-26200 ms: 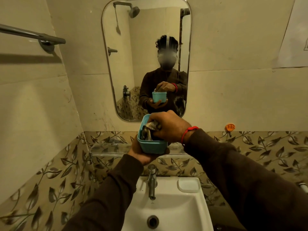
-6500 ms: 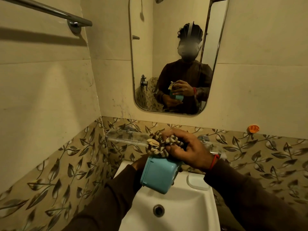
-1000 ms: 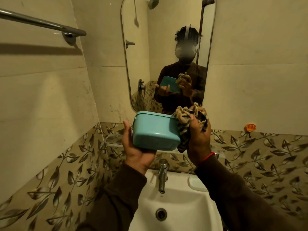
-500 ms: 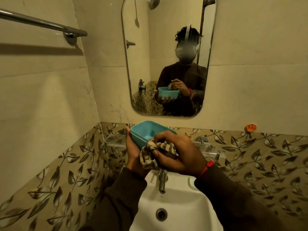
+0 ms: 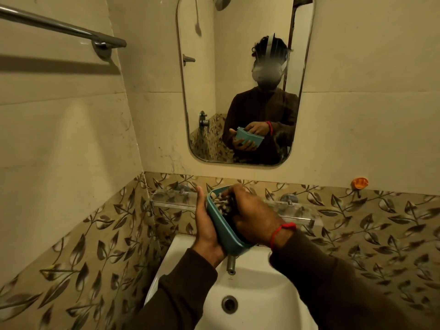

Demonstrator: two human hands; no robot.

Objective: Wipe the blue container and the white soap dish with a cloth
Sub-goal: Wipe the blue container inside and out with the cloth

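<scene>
blue container [image 5: 225, 231], white sink [image 5: 257, 291], leaf-patterned tiles [image 5: 371, 225]

Cream tiled walls [image 5: 71, 139], leaf-patterned tile band [image 5: 357, 222] at three o'clock, rounded mirror [image 5: 238, 67] at twelve, chrome towel rail [image 5: 59, 26] at ten, white basin [image 5: 250, 287] at six, dim yellowish light

Below you stands a white washbasin [image 5: 250, 282], fixed against the leaf-patterned wall tiles [image 5: 357, 222]. A chrome tap [image 5: 230, 264] rises from the middle of its back ledge, spout pointing toward you. The round metal drain [image 5: 229, 304] sits in the bowl just in front of the tap. The ledge to the tap's right is hidden from you. Above and behind the tap, a clear glass shelf [image 5: 171, 198] runs along the tiles, with a round metal bracket [image 5: 288, 198] showing up and to the tap's right.
</scene>
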